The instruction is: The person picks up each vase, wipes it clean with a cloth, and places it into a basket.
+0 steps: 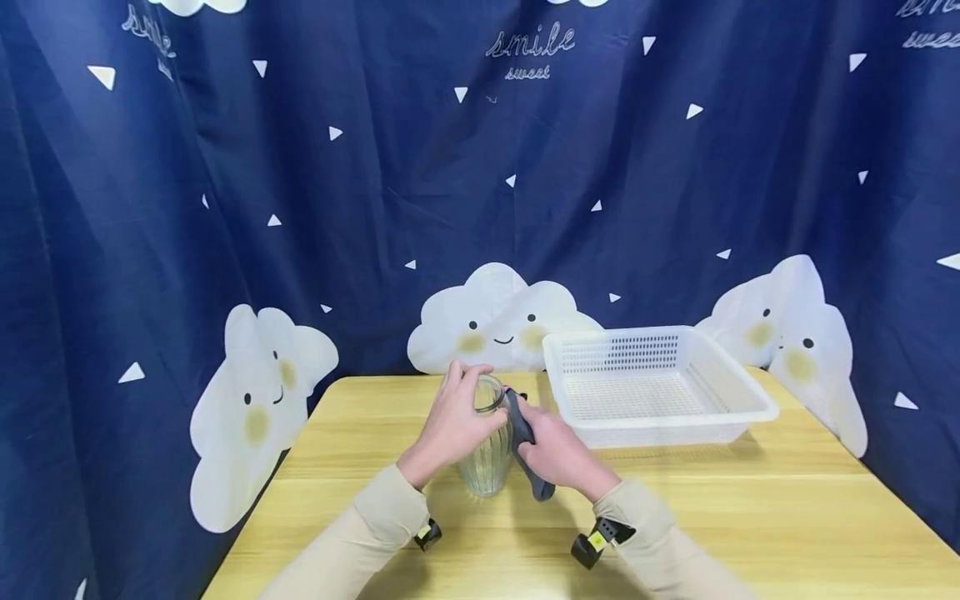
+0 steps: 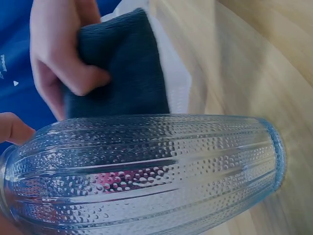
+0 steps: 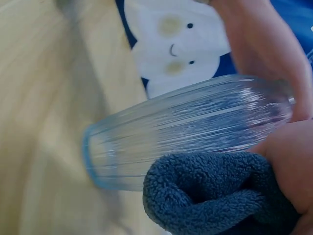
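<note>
A clear ribbed glass vase [image 1: 486, 467] with a dimpled surface stands upright or nearly so over the table. My left hand [image 1: 457, 417] grips it around the neck, just under the round rim. On the vase's right side, my right hand [image 1: 558, 448] holds a folded dark blue-grey towel [image 3: 205, 193], thumb pressed over the fold. In the left wrist view the towel [image 2: 127, 63] overlaps the far side of the vase [image 2: 146, 171]. Something pink shows blurred through the glass there, its shape hidden.
A white perforated plastic basket [image 1: 660, 429] sits at the back right of the wooden table [image 1: 795, 517], close beyond my right hand. Behind the table hangs a dark blue curtain [image 1: 420, 200] printed with clouds and triangles.
</note>
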Demonstrator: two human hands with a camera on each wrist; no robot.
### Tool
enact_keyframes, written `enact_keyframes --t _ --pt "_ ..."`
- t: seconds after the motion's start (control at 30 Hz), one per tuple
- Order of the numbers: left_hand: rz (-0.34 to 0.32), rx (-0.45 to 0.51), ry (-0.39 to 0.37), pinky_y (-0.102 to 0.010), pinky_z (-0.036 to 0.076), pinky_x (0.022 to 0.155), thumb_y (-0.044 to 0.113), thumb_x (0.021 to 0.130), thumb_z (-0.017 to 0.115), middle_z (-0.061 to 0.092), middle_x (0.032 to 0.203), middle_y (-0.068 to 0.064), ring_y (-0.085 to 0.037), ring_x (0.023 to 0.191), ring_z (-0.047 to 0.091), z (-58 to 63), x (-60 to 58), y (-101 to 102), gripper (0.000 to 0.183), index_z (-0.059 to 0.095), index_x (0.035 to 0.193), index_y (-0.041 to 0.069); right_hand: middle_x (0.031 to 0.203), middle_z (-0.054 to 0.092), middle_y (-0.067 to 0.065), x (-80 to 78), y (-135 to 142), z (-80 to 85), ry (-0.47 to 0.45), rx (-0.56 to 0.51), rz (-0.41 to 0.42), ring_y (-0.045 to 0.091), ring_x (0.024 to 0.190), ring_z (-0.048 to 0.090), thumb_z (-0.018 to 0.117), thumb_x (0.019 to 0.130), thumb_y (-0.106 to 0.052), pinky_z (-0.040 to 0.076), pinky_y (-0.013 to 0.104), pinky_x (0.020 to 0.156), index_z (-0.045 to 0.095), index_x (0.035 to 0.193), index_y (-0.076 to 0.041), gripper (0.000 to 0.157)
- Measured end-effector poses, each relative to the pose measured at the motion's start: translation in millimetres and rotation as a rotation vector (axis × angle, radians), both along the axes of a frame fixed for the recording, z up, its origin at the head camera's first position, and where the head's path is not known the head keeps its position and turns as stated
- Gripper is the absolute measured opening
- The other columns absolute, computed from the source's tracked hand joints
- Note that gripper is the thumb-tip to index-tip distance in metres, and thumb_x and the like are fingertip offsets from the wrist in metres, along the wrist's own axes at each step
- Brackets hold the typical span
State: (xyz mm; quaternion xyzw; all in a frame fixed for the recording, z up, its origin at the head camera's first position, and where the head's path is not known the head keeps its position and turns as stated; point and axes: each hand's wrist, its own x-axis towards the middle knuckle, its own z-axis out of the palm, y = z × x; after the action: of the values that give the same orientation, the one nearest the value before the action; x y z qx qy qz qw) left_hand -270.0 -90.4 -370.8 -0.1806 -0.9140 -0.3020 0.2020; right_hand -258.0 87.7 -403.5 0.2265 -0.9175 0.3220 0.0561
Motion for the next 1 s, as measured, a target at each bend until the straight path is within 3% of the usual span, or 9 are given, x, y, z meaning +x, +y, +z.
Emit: enact_keyframes --t 0.23,0.4,0.63,0.87,1.0 --pt "0.006 0.005 0.023 -0.030 0.038 0.076 0.049 0.076 0.066 0.039 0.103 0.002 -0.014 0.089 0.040 -0.6 0.4 0 0.061 0.048 0.127 0.022 0.125 0.053 0.022 -5.5 -4 -37.1 -0.116 0.069 0.060 0.015 0.082 0.057 0.055 0.080 -0.008 0.047 0.027 0.066 0.028 0.143 -0.001 0.070" --pt "0.011 0.017 0.008 -0.032 0.039 0.080 0.050 0.075 0.066 0.039 0.109 0.004 -0.015 0.095 0.042 -0.3 0.5 -1 0.061 0.048 0.126 0.022 0.127 0.052 0.023 -6.7 -3 -43.9 -0.147 0.045 0.069 0.012 0.078 0.057 0.055 0.080 -0.008 0.046 0.026 0.067 0.028 0.143 0.001 0.069" --pt "0.012 -0.014 0.001 -0.032 0.040 0.079 0.052 0.073 0.065 0.038 0.106 -0.001 -0.016 0.094 0.039 -2.1 -1.0 1 0.064 0.046 0.127 0.021 0.117 0.056 0.022 2.7 3 -17.0 -0.154 -0.058 0.029 0.010 0.063 0.055 0.054 0.081 -0.006 0.047 0.026 0.057 0.024 0.146 -0.008 0.072" --pt "-0.005 -0.031 0.048 -0.031 0.039 0.079 0.047 0.069 0.068 0.041 0.107 0.000 -0.016 0.096 0.041 -2.0 -4.3 0 0.065 0.049 0.126 0.020 0.113 0.058 0.011 10.4 6 25.2 0.114 -0.082 -0.023 0.012 0.070 0.055 0.057 0.076 -0.002 0.045 0.027 0.060 0.032 0.145 -0.017 0.075" --pt "-0.036 -0.019 0.060 -0.032 0.040 0.082 0.045 0.069 0.069 0.045 0.111 -0.003 -0.016 0.099 0.043 -2.2 -6.1 -2 0.064 0.050 0.124 0.019 0.126 0.052 0.011 11.1 2 30.6 0.180 -0.042 -0.027 0.016 0.085 0.056 0.059 0.076 -0.002 0.046 0.030 0.068 0.031 0.145 -0.016 0.075"
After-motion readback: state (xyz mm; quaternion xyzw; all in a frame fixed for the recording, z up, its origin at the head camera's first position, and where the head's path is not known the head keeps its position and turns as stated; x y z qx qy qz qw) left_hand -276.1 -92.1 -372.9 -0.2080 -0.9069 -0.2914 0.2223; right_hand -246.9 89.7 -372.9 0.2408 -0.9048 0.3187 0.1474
